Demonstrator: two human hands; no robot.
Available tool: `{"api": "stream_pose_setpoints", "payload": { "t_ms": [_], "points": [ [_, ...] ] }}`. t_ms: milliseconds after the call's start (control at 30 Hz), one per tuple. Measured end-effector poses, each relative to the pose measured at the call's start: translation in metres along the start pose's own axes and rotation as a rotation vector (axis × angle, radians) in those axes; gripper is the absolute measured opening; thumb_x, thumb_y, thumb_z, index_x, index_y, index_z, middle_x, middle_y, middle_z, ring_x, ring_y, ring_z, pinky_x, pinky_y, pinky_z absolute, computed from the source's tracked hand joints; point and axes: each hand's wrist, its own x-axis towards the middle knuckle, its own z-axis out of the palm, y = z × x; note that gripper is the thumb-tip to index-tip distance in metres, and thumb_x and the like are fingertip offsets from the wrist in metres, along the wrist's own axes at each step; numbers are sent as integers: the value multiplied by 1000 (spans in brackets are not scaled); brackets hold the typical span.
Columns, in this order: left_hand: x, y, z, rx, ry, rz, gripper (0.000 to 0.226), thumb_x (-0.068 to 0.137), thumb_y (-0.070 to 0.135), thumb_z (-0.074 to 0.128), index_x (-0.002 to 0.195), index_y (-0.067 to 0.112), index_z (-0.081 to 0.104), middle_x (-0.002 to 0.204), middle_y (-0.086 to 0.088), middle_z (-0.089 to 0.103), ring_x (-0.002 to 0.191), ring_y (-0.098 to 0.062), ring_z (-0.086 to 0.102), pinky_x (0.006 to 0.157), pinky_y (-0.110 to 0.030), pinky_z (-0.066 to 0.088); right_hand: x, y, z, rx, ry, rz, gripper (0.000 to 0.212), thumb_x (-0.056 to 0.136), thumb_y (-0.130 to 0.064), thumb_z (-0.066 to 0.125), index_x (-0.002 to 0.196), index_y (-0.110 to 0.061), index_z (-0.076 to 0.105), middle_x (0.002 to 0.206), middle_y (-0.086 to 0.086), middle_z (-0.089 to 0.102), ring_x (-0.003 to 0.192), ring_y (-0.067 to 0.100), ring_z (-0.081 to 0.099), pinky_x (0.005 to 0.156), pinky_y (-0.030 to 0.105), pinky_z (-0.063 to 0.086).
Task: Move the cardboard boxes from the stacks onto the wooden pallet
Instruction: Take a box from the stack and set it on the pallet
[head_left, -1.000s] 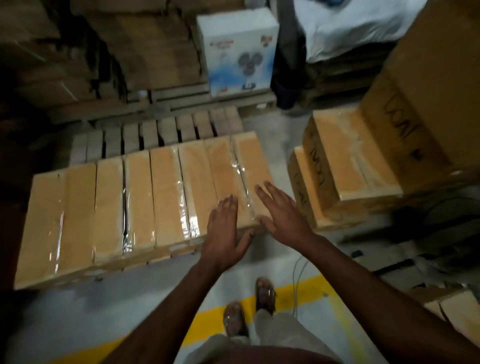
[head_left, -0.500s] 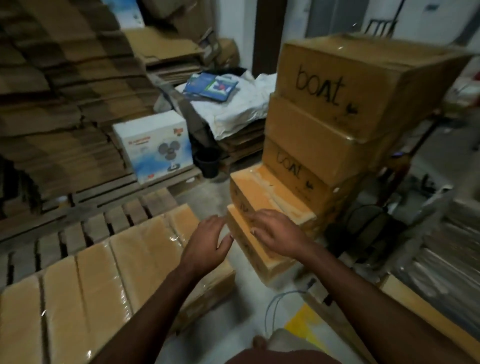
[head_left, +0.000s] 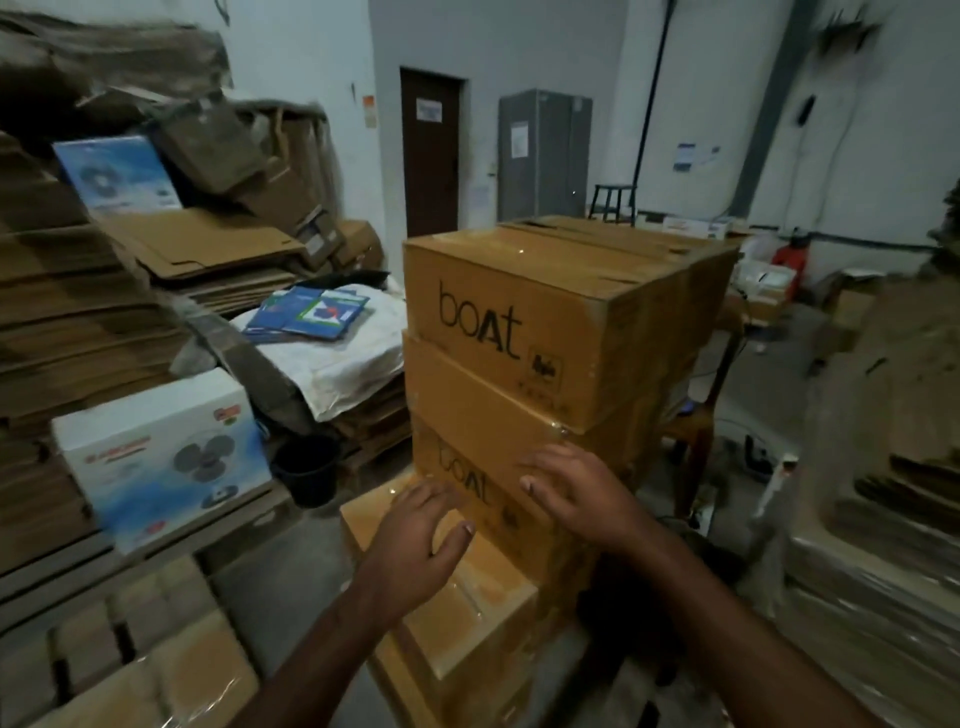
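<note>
A stack of large cardboard boxes marked "boat" (head_left: 545, 312) stands in front of me. Two flat cardboard boxes (head_left: 467, 597) lie stacked low against its front. My left hand (head_left: 421, 540) hovers over the upper flat box with fingers spread, holding nothing. My right hand (head_left: 576, 493) reaches toward the lower "boat" box, fingers straight, empty. The wooden pallet (head_left: 135, 618) sits at lower left, with wrapped flat boxes (head_left: 171, 686) lying on it.
A white fan box (head_left: 156, 457) rests on another pallet at left, beside piles of flattened cardboard (head_left: 78, 322). A black bucket (head_left: 306, 467) stands on the floor. Wrapped stacks (head_left: 872, 597) fill the right side. A door (head_left: 431, 156) is at the back.
My view has swung up and right from the pallet to the "boat" stack. Both hands left the wrapped boxes on the pallet and moved to the flat boxes by the stack.
</note>
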Motion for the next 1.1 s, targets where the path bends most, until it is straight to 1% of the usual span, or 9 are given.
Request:
{"api": "stream_pose_setpoints", "payload": {
  "t_ms": [100,200,367,500,567,733,800,967,1100],
  "points": [
    [75,32,27,-28,21,17,59,93,59,39,126,18,65,125,7,62,126,-14,51,106,-36,42,31,58,-44,-7,64,22,31,98,-33,54,124,-20,67,124,-6,65,116,8,55,97,30,47],
    [147,64,50,-21,73,21,58,94,58,41,135,20,58,135,4,58,132,-16,47,109,-34,39,64,114,-81,-1,190,14,37,94,-33,52,123,-16,68,126,-1,65,118,15,57,98,34,48],
    [241,111,79,-36,243,-62,66,99,50,50,154,19,31,162,-3,25,146,-20,28,116,-37,30,123,183,-124,31,352,95,46,94,-31,55,137,-15,57,137,10,55,126,25,51,102,48,47],
    [290,128,95,-68,342,-112,79,95,53,55,159,30,16,167,-10,6,152,-29,13,118,-47,27,158,212,-138,-16,279,166,70,96,-35,59,155,-36,22,161,6,20,146,29,21,113,49,33],
    [304,132,103,-50,368,-148,85,94,54,57,160,32,9,167,-10,1,153,-31,11,119,-48,27,168,223,-139,-60,259,135,71,96,-36,59,155,-39,19,164,4,11,149,29,9,114,52,28],
    [312,132,107,-29,476,-183,80,93,35,65,159,23,20,164,-11,19,149,-28,21,116,-43,31,179,243,-129,-147,390,23,40,90,-45,56,127,-28,57,135,7,48,134,30,36,112,65,23],
    [312,126,105,-1,515,-172,74,92,35,66,156,21,30,160,-12,29,145,-28,28,112,-40,32,185,243,-125,-153,424,7,41,88,-52,52,119,-28,60,124,6,52,126,29,40,114,66,16],
    [316,106,84,-30,685,-154,60,89,34,57,145,16,45,144,-11,51,134,-28,46,109,-47,40,213,210,-112,-92,474,-93,44,86,-61,46,108,-26,63,112,5,55,113,28,47,112,63,19],
    [318,93,62,-56,810,-277,60,93,43,50,144,12,45,131,-11,57,118,-25,54,99,-46,48,227,177,-95,-66,426,-146,34,86,-56,59,108,-30,62,112,0,55,113,22,47,116,55,12]
  ]
}}
